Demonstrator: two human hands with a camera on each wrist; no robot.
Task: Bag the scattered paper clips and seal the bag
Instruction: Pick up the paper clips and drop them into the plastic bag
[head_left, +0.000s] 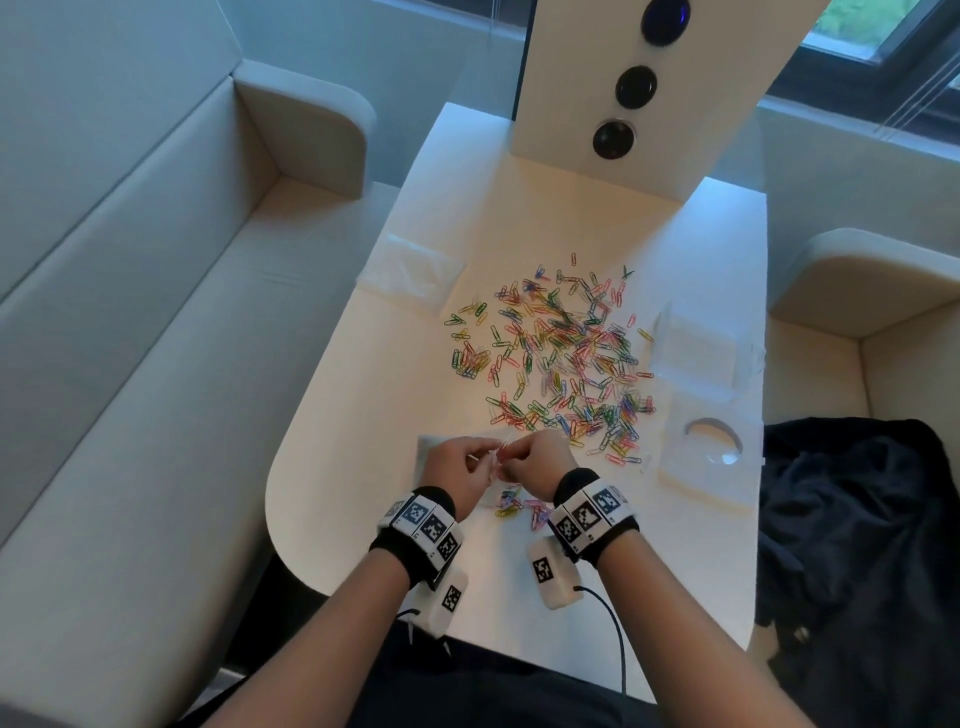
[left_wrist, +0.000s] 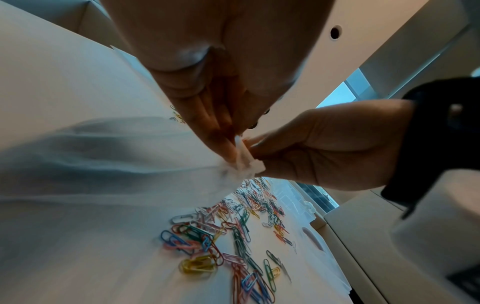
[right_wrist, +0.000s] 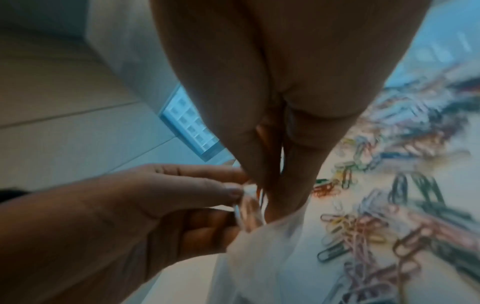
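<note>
Several coloured paper clips (head_left: 561, 353) lie scattered over the middle of the white table (head_left: 675, 571), and a smaller cluster (head_left: 519, 506) lies under my wrists. Both hands meet at the table's near edge. My left hand (head_left: 460, 465) and right hand (head_left: 530, 460) each pinch the top edge of a clear plastic bag (left_wrist: 244, 158), holding it just above the table. The bag (right_wrist: 259, 246) hangs down between the fingers. In the left wrist view the nearest clips (left_wrist: 207, 242) lie right below the bag. Whether clips are inside the bag is hidden.
A folded clear bag (head_left: 410, 270) lies at the table's far left, another clear packet (head_left: 696, 348) at the right, and a flat white piece with a cut-out (head_left: 706, 457) nearer. A white upright panel (head_left: 613, 93) stands at the back. Sofas flank the table; dark cloth (head_left: 857, 519) lies right.
</note>
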